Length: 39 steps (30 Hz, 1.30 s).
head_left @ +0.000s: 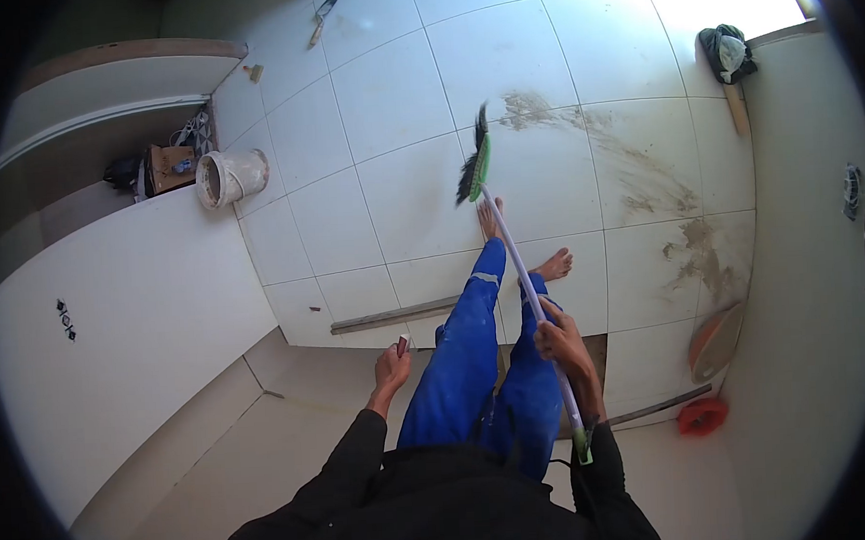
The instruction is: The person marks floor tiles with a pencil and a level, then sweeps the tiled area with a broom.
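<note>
My right hand [560, 340] is wrapped round the pale handle of a broom [515, 247]. The broom's green head with black bristles is raised near my bare foot, over the white floor tiles [420, 203]. My left hand [392, 367] is closed round a small reddish-brown object with a whitish end [403, 344], held to the left of my blue trousers. Brown dirt smears [702, 258] mark the tiles at the right, and another patch lies just right of the broom head.
A dirty white bucket [233, 178] stands at the left by a cardboard box [171, 167]. A trowel [322, 22] lies at the top. Along the right wall are a black bag [727, 52], an orange-rimmed basin [716, 344] and a red object [702, 416]. A wooden strip [396, 315] lies near my legs.
</note>
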Motion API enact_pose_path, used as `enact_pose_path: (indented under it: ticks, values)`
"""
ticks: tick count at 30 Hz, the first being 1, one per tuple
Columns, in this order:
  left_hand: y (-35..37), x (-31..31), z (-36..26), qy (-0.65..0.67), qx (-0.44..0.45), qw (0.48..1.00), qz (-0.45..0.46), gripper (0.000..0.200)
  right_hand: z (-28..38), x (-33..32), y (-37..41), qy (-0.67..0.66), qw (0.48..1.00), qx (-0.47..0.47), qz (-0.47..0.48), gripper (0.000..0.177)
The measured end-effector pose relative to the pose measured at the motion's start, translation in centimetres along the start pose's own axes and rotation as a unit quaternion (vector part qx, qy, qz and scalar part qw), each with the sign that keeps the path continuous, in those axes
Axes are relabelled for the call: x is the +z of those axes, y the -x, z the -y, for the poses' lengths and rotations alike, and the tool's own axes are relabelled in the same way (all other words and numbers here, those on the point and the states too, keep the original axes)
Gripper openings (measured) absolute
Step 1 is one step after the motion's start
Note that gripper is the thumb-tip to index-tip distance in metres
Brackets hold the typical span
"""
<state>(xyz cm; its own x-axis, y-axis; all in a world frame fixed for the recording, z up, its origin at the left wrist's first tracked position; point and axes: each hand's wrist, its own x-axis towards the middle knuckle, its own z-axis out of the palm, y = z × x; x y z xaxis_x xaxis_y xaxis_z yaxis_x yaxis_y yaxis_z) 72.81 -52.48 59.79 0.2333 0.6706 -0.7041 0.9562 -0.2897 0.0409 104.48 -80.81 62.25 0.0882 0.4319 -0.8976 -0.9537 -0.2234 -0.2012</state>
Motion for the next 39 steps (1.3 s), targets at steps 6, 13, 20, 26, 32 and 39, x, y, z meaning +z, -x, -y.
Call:
enact_pose_path:
  ticks: [6, 13, 20, 26, 32, 39]
  values:
    - [-5.4, -11.1, -5.8, 0.033, 0.005, 0.999, 0.000, 0.030, 6.0, 9.4, -31.5, -0.239, 0.956, -0.020, 0.167, 0.053]
    - [-9.8, -15.0, 1.8, 0.095, -0.058, 0.994, -0.013, 0.029, 12.6, -4.1, -20.3, -0.202, 0.979, 0.000, -0.006, 0.040]
    - [-5.7, -11.3, 5.4, 0.095, -0.129, 0.986, 0.045, 0.034, 4.9, -18.1, -7.9, -0.398, 0.910, 0.039, -0.111, 0.007]
    - [-3.6, -8.8, 3.6, 0.072, -0.168, 0.978, 0.101, 0.036, 5.6, -5.2, 1.9, -0.067, 0.981, -0.001, -0.183, 0.066]
    - [-6.0, -9.3, -3.5, 0.137, -0.084, 0.985, 0.068, 0.029, 12.9, 8.2, -13.0, -0.084, 0.995, -0.032, 0.046, 0.059]
    - [-3.2, -14.2, -7.6, 0.197, -0.072, 0.977, -0.049, 0.027, 19.0, -2.5, -25.0, -0.380, 0.911, 0.012, 0.160, 0.007]
